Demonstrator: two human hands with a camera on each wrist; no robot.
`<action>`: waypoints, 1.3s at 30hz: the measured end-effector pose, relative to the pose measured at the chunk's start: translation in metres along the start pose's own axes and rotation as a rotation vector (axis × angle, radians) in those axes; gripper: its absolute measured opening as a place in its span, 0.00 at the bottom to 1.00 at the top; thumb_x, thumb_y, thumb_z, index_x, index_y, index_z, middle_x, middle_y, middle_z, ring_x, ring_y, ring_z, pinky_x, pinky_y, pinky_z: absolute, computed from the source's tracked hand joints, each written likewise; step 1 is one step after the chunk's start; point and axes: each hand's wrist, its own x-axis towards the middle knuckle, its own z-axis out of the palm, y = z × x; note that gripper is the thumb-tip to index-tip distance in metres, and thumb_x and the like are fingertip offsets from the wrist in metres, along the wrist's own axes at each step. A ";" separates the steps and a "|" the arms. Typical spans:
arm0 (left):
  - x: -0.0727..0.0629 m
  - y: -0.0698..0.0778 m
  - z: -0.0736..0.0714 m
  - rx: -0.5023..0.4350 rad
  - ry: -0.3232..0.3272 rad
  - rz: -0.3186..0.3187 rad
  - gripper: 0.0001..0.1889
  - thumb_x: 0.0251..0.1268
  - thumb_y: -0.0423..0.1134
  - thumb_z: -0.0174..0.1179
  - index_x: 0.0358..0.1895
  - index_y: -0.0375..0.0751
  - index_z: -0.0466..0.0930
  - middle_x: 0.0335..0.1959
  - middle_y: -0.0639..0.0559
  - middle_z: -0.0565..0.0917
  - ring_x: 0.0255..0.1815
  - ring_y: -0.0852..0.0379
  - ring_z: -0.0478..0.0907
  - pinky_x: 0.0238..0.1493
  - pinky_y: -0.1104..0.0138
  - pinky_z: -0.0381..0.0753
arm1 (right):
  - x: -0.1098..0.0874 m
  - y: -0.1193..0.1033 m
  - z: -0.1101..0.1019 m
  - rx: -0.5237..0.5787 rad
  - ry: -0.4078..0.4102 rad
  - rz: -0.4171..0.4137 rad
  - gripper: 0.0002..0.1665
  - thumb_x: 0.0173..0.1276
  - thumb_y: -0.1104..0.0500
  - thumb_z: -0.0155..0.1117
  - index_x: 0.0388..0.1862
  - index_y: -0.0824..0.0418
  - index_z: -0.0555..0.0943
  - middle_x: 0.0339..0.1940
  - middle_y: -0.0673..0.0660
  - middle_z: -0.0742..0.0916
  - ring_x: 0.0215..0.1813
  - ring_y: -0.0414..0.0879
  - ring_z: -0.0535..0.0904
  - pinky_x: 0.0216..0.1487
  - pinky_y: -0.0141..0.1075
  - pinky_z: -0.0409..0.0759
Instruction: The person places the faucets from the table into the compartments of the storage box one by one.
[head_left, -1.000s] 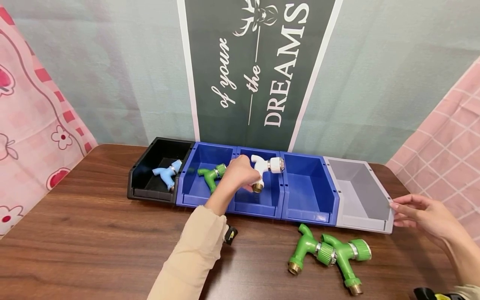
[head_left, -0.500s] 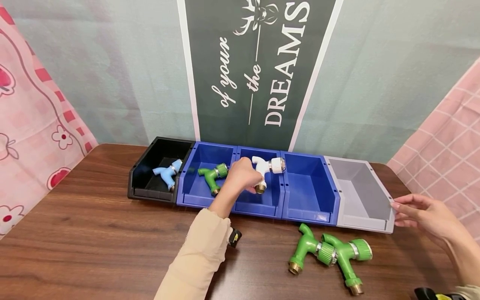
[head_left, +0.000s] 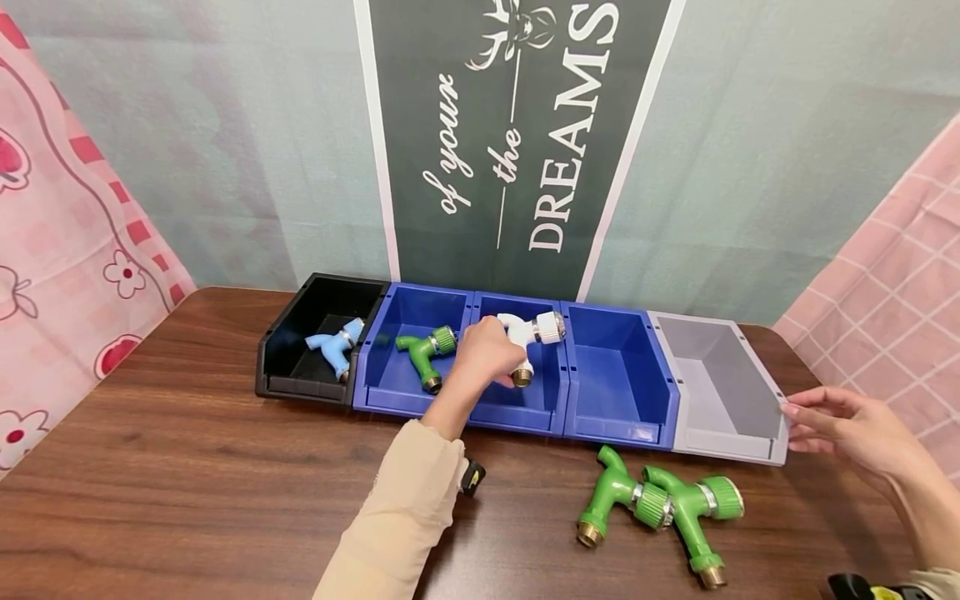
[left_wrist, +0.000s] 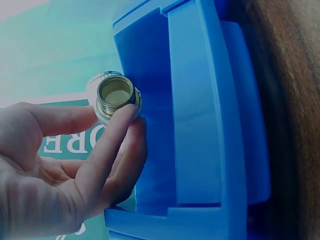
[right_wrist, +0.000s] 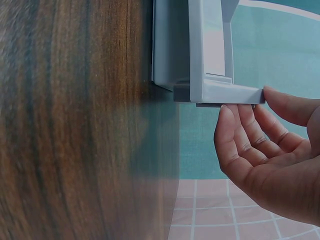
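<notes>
Before printed cloth [head_left: 480,233], a white tap [head_left: 521,335] ends in seemingly brass thread [head_left: 522,377].

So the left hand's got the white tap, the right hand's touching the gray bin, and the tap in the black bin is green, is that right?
Not quite: the head view shows that the black bin holds a blue tap, not a green one. The left hand does hold the white tap, and the right hand touches the gray bin.

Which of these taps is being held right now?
The white tap, gripped by the left hand. The others lie unheld: blue tap in the black bin, one green tap in a blue bin, two green taps on the table.
</notes>
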 end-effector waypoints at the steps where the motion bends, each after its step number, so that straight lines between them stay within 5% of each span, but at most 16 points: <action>1: 0.000 0.000 0.000 -0.006 0.001 -0.002 0.02 0.49 0.30 0.56 0.27 0.36 0.75 0.28 0.44 0.82 0.14 0.56 0.80 0.34 0.70 0.78 | 0.000 0.000 0.000 0.004 -0.001 0.000 0.17 0.66 0.75 0.49 0.35 0.58 0.81 0.28 0.55 0.85 0.28 0.48 0.82 0.27 0.37 0.81; 22: 0.000 0.001 0.003 0.050 0.014 -0.008 0.03 0.51 0.31 0.56 0.30 0.36 0.76 0.29 0.45 0.82 0.12 0.60 0.78 0.38 0.67 0.77 | -0.001 0.004 -0.001 0.019 -0.026 -0.025 0.17 0.66 0.76 0.48 0.36 0.59 0.81 0.28 0.55 0.85 0.27 0.48 0.81 0.27 0.38 0.81; 39: 0.001 0.001 0.003 0.103 -0.020 -0.019 0.12 0.52 0.33 0.57 0.40 0.32 0.77 0.17 0.51 0.80 0.15 0.60 0.78 0.46 0.64 0.75 | 0.000 0.004 -0.001 0.016 -0.018 -0.034 0.17 0.66 0.75 0.49 0.35 0.58 0.81 0.29 0.55 0.85 0.27 0.49 0.82 0.27 0.37 0.81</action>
